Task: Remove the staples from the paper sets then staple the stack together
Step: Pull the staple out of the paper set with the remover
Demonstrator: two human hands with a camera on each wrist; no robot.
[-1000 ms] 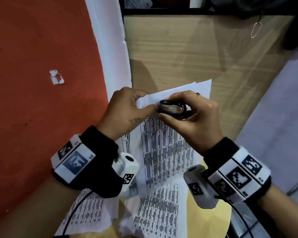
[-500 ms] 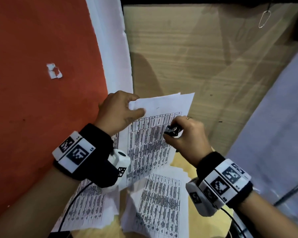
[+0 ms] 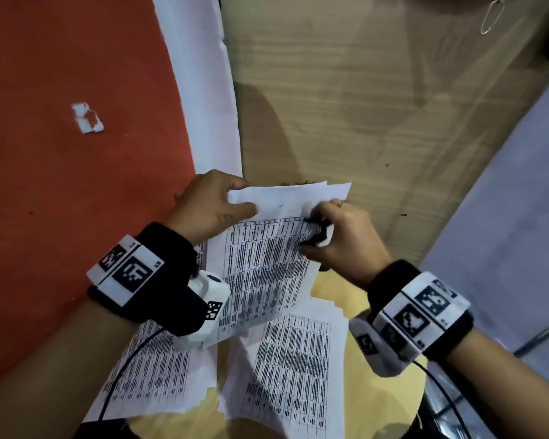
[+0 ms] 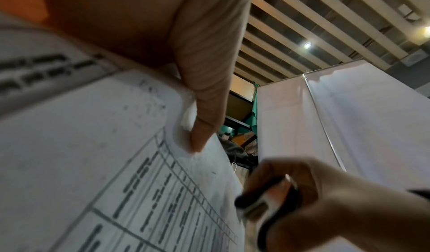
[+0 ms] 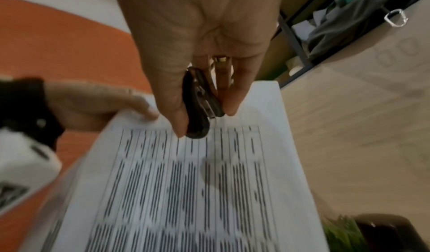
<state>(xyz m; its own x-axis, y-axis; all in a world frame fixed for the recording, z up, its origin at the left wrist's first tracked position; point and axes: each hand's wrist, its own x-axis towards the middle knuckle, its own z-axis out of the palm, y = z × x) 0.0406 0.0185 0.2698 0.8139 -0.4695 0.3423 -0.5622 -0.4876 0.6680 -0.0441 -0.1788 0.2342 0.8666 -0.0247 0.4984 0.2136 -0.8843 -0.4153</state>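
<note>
A paper set (image 3: pixel 267 258) printed with tables is held up above the round table. My left hand (image 3: pixel 213 204) pinches its top left corner, thumb on the front sheet (image 4: pixel 200 127). My right hand (image 3: pixel 339 236) grips a small black staple remover (image 3: pixel 316 236) between thumb and fingers, over the upper right part of the sheet. In the right wrist view the staple remover (image 5: pixel 200 105) hangs just above the printed page (image 5: pixel 186 182). Two more printed paper sets (image 3: pixel 152 375) (image 3: pixel 292 375) lie on the table below. No staple can be made out.
The round wooden table (image 3: pixel 377 391) shows under the sheets. An orange wall (image 3: pixel 61 153) stands at the left, a wooden panel (image 3: pixel 346 106) ahead with a metal clip (image 3: pixel 492 14) hanging at its top right. A pale partition (image 3: pixel 504 217) is at the right.
Both hands and the paper set moved lower in the view. My right hand drew the staple remover away from the top left corner, down and to the right across the sheet.
</note>
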